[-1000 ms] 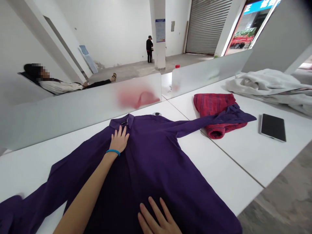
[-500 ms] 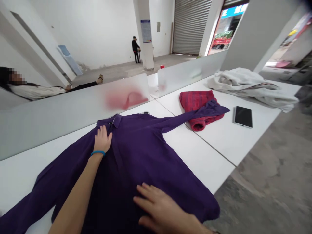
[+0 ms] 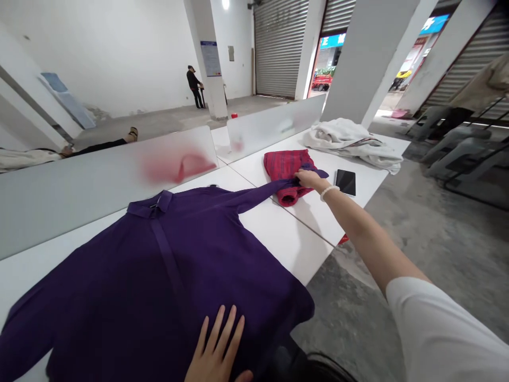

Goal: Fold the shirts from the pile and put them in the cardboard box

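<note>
A purple collared long-sleeved shirt (image 3: 207, 244) lies spread on the white table (image 3: 294, 241), its collar toward the frosted divider and its hem near me. My left hand (image 3: 217, 347) rests flat on the lower front, fingers spread. With the arm stretched far out to the right, my right hand (image 3: 308, 179) is closed around the shirt's right-hand sleeve close to the cuff. That sleeve lies across a folded red garment (image 3: 284, 163) with dark stripes. The fingertips of my right hand are partly hidden by the hand itself.
A black-screened tablet (image 3: 345, 182) lies right of the red garment. White crumpled cloth (image 3: 345, 135) is heaped at the table's far end. Frosted dividers (image 3: 274, 130) run along the back edge. Beyond them, a person in black (image 3: 194, 87) stands near a pillar; another person's legs stretch out at left.
My right hand has gone from above the shirt's lower front to the sleeve and closed on it. My left hand has moved from near the collar down to the lower front. The view has turned right.
</note>
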{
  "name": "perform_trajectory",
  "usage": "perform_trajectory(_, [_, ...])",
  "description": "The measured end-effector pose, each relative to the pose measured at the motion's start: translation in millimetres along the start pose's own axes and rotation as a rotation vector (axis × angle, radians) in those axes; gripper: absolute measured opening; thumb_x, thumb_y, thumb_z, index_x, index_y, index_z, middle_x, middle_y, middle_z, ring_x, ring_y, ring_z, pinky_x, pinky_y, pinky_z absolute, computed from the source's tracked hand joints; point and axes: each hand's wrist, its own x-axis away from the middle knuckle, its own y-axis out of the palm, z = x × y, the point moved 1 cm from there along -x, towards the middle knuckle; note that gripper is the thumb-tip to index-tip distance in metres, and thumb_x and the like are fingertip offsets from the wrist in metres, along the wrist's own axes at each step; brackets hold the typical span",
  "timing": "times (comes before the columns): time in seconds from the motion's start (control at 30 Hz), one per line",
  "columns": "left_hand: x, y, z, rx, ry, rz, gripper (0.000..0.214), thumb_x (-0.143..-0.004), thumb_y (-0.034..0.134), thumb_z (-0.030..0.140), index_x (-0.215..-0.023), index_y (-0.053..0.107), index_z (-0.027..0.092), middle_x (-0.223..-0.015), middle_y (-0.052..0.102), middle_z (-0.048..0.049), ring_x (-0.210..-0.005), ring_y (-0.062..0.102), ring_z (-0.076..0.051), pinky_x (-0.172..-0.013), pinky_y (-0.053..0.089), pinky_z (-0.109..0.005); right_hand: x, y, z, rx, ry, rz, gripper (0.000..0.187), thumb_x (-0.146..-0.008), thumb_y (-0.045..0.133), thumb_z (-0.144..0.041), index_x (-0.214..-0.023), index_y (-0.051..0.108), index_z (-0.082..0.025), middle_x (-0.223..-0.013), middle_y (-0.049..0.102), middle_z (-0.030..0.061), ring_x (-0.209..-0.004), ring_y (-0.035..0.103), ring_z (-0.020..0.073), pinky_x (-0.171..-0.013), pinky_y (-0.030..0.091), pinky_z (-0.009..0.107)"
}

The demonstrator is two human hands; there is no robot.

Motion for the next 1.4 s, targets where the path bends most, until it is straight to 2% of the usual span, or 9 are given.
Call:
perform_trajectory(0.23, [4.4, 0.4, 20.3, -0.048, -0.057, 0.004, 0.050, -0.084, 0.045, 0.043, -0.125, 0.054, 0.016, -0.129, 0.059, -0.0079, -0.121, 0.048, -0.030, -0.098, 0.034, -0.046, 41.1, -28.5, 3.7, 0.045, 0.106, 0.463, 0.030, -0.090, 0.033, -0.012, -0.114, 0.050, -0.015, -0.117, 0.051, 0.0166, -0.092, 0.055, 0.0252, -0.067, 0.038, 0.030])
perform_trajectory(0.43, [8.2, -1.5, 23.9, -0.043, -0.030, 0.027, 0.042, -0.085, 0.046, 0.026, -0.125, 0.055, 0.018, -0.128, 0.059, -0.0064, -0.119, 0.050, -0.028, -0.098, 0.034, -0.044, 93.4, 6.2, 24.4, 0.008, 0.136, -0.007, 0.026, -0.086, 0.043, -0.013, -0.107, 0.057, -0.018, -0.110, 0.058, 0.0118, -0.089, 0.059, 0.0222, -0.068, 0.041, 0.029])
perform_trajectory(0.6, [14.3, -6.2, 19.0, -0.035, -0.002, 0.004, 0.046, -0.082, 0.046, 0.020, -0.128, 0.053, 0.017, -0.133, 0.056, -0.0061, -0.122, 0.049, -0.027, -0.099, 0.036, -0.042, 74.9, 17.7, 55.3, -0.085, 0.364, 0.084, 0.034, -0.095, 0.035, -0.029, -0.120, 0.053, -0.016, -0.116, 0.059, 0.0159, -0.102, 0.058, 0.0271, -0.080, 0.043, 0.035])
perform_trajectory(0.77, [17.9, -8.9, 18.5, -0.070, 0.008, 0.011, 0.044, -0.085, 0.046, 0.026, -0.128, 0.053, 0.019, -0.133, 0.056, -0.0052, -0.122, 0.050, -0.026, -0.098, 0.038, -0.042, 37.8, 31.2, 63.1, -0.170, 0.484, -0.049, 0.055, -0.090, 0.046, -0.052, -0.117, 0.056, -0.004, -0.110, 0.061, 0.0243, -0.102, 0.059, 0.0320, -0.078, 0.045, 0.037])
perform_trajectory(0.87, [17.5, -10.8, 18.4, -0.085, 0.015, -0.003, 0.045, -0.086, 0.046, 0.028, -0.130, 0.051, 0.019, -0.134, 0.055, -0.0041, -0.122, 0.049, -0.025, -0.098, 0.039, -0.041, 24.0, 32.3, 61.6, -0.190, 0.451, -0.055, 0.045, -0.083, 0.060, -0.045, -0.108, 0.062, -0.008, -0.107, 0.063, 0.0210, -0.101, 0.059, 0.0309, -0.080, 0.045, 0.036])
perform_trajectory(1.0, [17.1, -14.4, 18.7, -0.084, 0.000, -0.028, 0.045, -0.087, 0.045, 0.027, -0.131, 0.050, 0.020, -0.136, 0.053, -0.0032, -0.126, 0.046, -0.024, -0.099, 0.039, -0.039, 12.8, 11.7, 76.6, -0.217, 0.458, 0.064, 0.037, -0.093, 0.046, -0.036, -0.117, 0.057, -0.009, -0.115, 0.059, 0.0212, -0.107, 0.055, 0.0291, -0.083, 0.043, 0.037])
perform_trajectory(1.1, [17.5, -16.7, 19.7, -0.072, -0.006, -0.048, 0.047, -0.087, 0.045, 0.028, -0.133, 0.048, 0.019, -0.139, 0.051, -0.0042, -0.128, 0.044, -0.025, -0.100, 0.038, -0.039, 11.5, -2.2, 96.0, -0.534, 0.579, 0.191, 0.036, -0.095, 0.044, -0.030, -0.121, 0.052, -0.006, -0.113, 0.057, 0.0222, -0.093, 0.059, 0.0219, -0.073, 0.047, 0.032])
perform_trajectory(1.2, [17.9, -17.3, 20.7, -0.075, -0.017, -0.067, 0.048, -0.087, 0.046, 0.026, -0.134, 0.048, 0.019, -0.140, 0.049, -0.0040, -0.128, 0.043, -0.026, -0.100, 0.039, -0.040, 17.6, 0.0, 105.2, -0.811, 0.688, 0.153, 0.031, -0.092, 0.053, -0.023, -0.117, 0.053, -0.005, -0.104, 0.061, 0.0166, -0.075, 0.060, 0.0130, -0.063, 0.049, 0.026])
perform_trajectory(1.4, [17.3, -16.4, 20.7, -0.047, -0.038, -0.050, 0.047, -0.088, 0.044, 0.025, -0.135, 0.046, 0.019, -0.142, 0.047, -0.0039, -0.130, 0.041, -0.025, -0.102, 0.039, -0.039, 22.3, 4.8, 98.2, -0.811, 0.743, 0.169, 0.029, -0.091, 0.056, -0.032, -0.114, 0.056, -0.015, -0.107, 0.060, 0.0059, -0.087, 0.062, 0.0155, -0.072, 0.055, 0.033])
